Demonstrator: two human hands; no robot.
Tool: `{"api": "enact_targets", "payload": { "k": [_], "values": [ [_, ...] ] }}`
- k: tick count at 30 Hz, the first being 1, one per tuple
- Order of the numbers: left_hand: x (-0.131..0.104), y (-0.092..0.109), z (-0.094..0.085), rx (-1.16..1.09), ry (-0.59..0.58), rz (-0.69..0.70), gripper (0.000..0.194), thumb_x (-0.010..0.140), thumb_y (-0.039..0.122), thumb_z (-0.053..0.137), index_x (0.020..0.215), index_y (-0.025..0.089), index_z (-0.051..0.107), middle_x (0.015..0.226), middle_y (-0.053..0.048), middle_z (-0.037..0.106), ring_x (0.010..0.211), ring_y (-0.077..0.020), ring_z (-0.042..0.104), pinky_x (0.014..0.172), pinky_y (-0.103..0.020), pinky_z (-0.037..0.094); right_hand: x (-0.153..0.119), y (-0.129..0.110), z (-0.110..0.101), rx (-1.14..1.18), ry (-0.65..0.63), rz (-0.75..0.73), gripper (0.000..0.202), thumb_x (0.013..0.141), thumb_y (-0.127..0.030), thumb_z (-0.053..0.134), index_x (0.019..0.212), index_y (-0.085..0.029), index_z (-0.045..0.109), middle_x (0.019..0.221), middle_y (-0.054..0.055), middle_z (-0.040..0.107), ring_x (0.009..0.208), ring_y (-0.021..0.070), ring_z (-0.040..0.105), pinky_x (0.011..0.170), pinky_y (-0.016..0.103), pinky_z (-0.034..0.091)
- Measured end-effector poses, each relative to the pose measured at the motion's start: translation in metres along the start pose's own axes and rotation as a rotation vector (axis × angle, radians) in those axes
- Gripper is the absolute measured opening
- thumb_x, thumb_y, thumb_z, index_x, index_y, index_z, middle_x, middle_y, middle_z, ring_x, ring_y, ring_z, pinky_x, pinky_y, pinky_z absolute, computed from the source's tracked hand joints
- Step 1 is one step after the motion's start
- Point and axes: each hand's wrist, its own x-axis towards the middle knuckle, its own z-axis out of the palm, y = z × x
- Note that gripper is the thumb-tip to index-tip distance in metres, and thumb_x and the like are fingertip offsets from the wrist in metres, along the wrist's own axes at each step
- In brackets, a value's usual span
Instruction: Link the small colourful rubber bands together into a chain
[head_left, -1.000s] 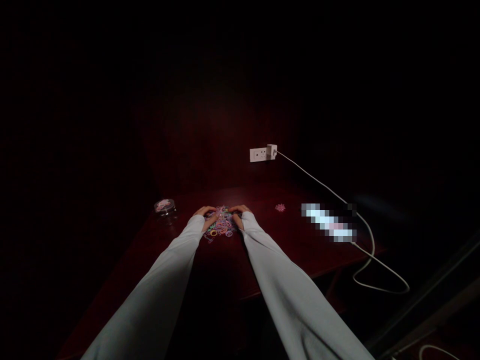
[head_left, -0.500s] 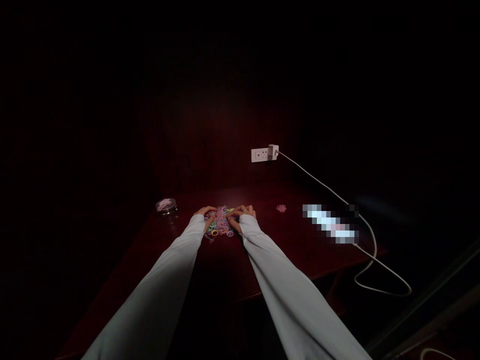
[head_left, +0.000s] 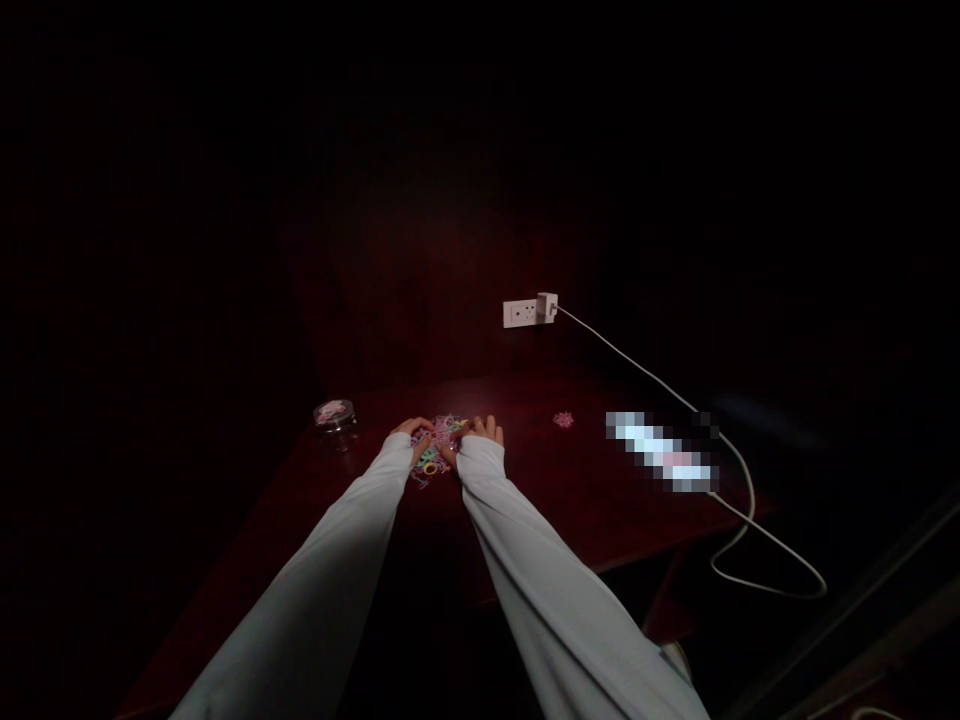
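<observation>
A loose pile of small colourful hair ties point(head_left: 430, 455), mostly pink, purple and green with a yellow one near the front, lies on the dark red table. My left hand point(head_left: 412, 432) curves around the pile's left side, thumb and fingers apart. At the right side, my right hand point(head_left: 480, 432) rests over the pile's edge with its fingers spread and thumb toward the middle. Both hands touch the hair ties, and the right one hides some of them. Apart from the pile, a small bunch of pink hair ties point(head_left: 563, 420) lies to the right.
A clear round jar point(head_left: 334, 415) with a pinkish lid stands at the left. On the right lies a bright, pixelated object point(head_left: 660, 452) joined to a white cable point(head_left: 630, 357). The cable runs to a charger point(head_left: 547, 306) in the wall socket point(head_left: 519, 314). Surroundings are very dark.
My right hand has moved left, further over the pile, covering hair ties that were visible on its right side. My left hand has barely moved.
</observation>
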Motion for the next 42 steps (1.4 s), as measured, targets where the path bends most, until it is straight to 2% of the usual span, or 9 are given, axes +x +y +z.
{"api": "enact_targets", "payload": {
  "k": [5,12,21,26,29,32,35,39,42],
  "values": [
    [0.000,0.000,-0.002,0.026,-0.035,0.021,0.013,0.069,0.020,0.068,0.079,0.023,0.076,0.081,-0.003,0.072,0.078,-0.0203,0.065,0.077,-0.031,0.055,0.002,0.007,0.002,0.100,-0.008,0.044,0.023,0.088,-0.043,0.075,0.101,-0.025,0.083,0.122,0.014,0.069,0.122,0.0344,0.049,0.098,0.042,0.035],
    [0.000,0.002,0.001,0.037,-0.036,0.026,0.013,0.069,0.022,0.067,0.079,0.024,0.075,0.079,-0.003,0.072,0.080,-0.0218,0.066,0.078,-0.032,0.055,0.005,0.009,0.006,0.216,0.008,0.071,0.016,0.087,-0.041,0.076,0.091,-0.027,0.084,0.116,0.010,0.070,0.115,0.0306,0.048,0.095,0.040,0.034],
    [-0.005,0.002,0.005,0.127,-0.003,0.062,0.016,0.076,0.020,0.065,0.088,0.023,0.076,0.101,-0.006,0.077,0.103,-0.0263,0.067,0.101,-0.039,0.050,0.007,0.011,0.001,0.315,0.043,0.122,0.008,0.082,-0.036,0.081,0.084,-0.029,0.083,0.112,0.007,0.070,0.114,0.0295,0.047,0.099,0.041,0.035],
    [-0.006,0.009,0.006,0.111,0.060,0.082,0.023,0.086,0.024,0.062,0.104,0.025,0.077,0.121,-0.005,0.075,0.115,-0.0267,0.064,0.110,-0.042,0.045,0.011,0.010,0.000,0.372,0.075,0.154,0.007,0.082,-0.035,0.081,0.082,-0.028,0.083,0.111,0.006,0.070,0.114,0.0292,0.048,0.101,0.042,0.036],
    [-0.006,0.012,0.008,0.080,0.058,0.081,0.030,0.088,0.022,0.060,0.113,0.027,0.076,0.125,-0.004,0.075,0.116,-0.0257,0.064,0.111,-0.042,0.044,0.014,0.009,0.001,0.392,0.083,0.177,0.005,0.082,-0.032,0.081,0.084,-0.028,0.083,0.111,0.006,0.071,0.116,0.0297,0.047,0.104,0.042,0.036],
    [-0.008,0.012,0.011,0.042,0.025,0.067,0.031,0.090,0.027,0.061,0.118,0.029,0.076,0.118,-0.004,0.077,0.115,-0.0254,0.066,0.111,-0.040,0.045,0.015,0.008,0.004,0.414,0.097,0.170,0.007,0.085,-0.035,0.080,0.084,-0.029,0.083,0.110,0.006,0.072,0.117,0.0293,0.049,0.106,0.043,0.036],
    [-0.009,0.008,0.012,-0.021,-0.022,0.080,0.031,0.093,0.036,0.061,0.119,0.027,0.076,0.108,-0.005,0.078,0.111,-0.0245,0.068,0.107,-0.037,0.048,0.012,0.009,0.007,0.467,0.180,0.116,0.015,0.088,-0.044,0.076,0.086,-0.032,0.084,0.109,0.004,0.073,0.116,0.0276,0.051,0.105,0.041,0.038],
    [-0.004,-0.001,0.012,-0.079,-0.108,0.084,0.030,0.090,0.043,0.065,0.108,0.023,0.078,0.100,-0.006,0.077,0.101,-0.0244,0.070,0.096,-0.034,0.053,0.008,0.011,0.010,0.518,0.268,0.108,0.019,0.088,-0.049,0.075,0.085,-0.033,0.084,0.102,0.004,0.074,0.112,0.0262,0.055,0.102,0.038,0.041],
    [0.001,-0.006,0.012,-0.119,-0.111,0.062,0.027,0.088,0.045,0.067,0.097,0.022,0.078,0.094,-0.005,0.078,0.094,-0.0240,0.070,0.091,-0.033,0.054,0.009,0.012,0.011,0.545,0.273,0.104,0.017,0.087,-0.048,0.077,0.086,-0.033,0.085,0.101,0.004,0.075,0.112,0.0267,0.056,0.101,0.039,0.043]
  ]
}}
